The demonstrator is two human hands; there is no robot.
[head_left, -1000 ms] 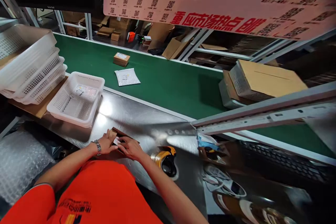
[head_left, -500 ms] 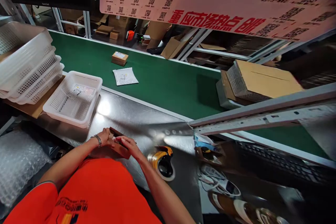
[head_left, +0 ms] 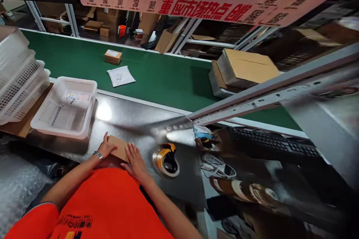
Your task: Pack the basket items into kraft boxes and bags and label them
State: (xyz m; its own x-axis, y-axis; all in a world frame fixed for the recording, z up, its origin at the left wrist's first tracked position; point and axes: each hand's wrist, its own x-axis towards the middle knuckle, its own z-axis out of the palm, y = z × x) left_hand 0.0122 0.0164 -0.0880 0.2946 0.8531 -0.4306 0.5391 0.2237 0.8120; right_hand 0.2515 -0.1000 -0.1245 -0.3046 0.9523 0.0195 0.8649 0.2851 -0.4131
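Observation:
A small brown cardboard box (head_left: pixel 119 147) lies closed on the steel worktable (head_left: pixel 131 115) right in front of me. My left hand (head_left: pixel 106 149) rests against its left side, fingers curled along the edge. Flat on the box's right end lies my right hand (head_left: pixel 135 158), fingers stretched out and pressing the lid. A metal watch band sits on my left wrist.
A tape dispenser (head_left: pixel 165 159) stands just right of the box. A white mesh basket (head_left: pixel 66 105) and a stack of baskets (head_left: pixel 17 78) are at left. The green conveyor (head_left: pixel 157 78) carries a small carton (head_left: pixel 113 56), a white mailer (head_left: pixel 121 75) and a large carton (head_left: pixel 246 65). A keyboard (head_left: pixel 269 143) is at right.
The box's flaps, open a second ago, are now folded down flat. Both hands have shifted onto the closed lid and sides. My head has turned right.

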